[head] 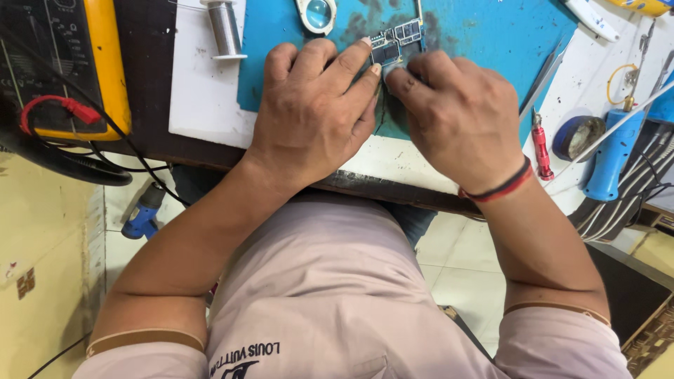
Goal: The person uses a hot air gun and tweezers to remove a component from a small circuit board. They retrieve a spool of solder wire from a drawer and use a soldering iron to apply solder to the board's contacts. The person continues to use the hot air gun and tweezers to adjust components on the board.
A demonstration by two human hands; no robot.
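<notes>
Two hands met over a small circuit board (394,43) on a blue mat (484,35).
Left hand (312,112) lay curled, fingertips pressing the board's near edge; right hand (460,119) pinched its near end. The board's long axis ran away from the person, beside a magnifier (317,14).

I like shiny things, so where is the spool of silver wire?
In the head view, the spool of silver wire stands upright at the top, on the white board, left of the teal mat and above the left hand.
</notes>
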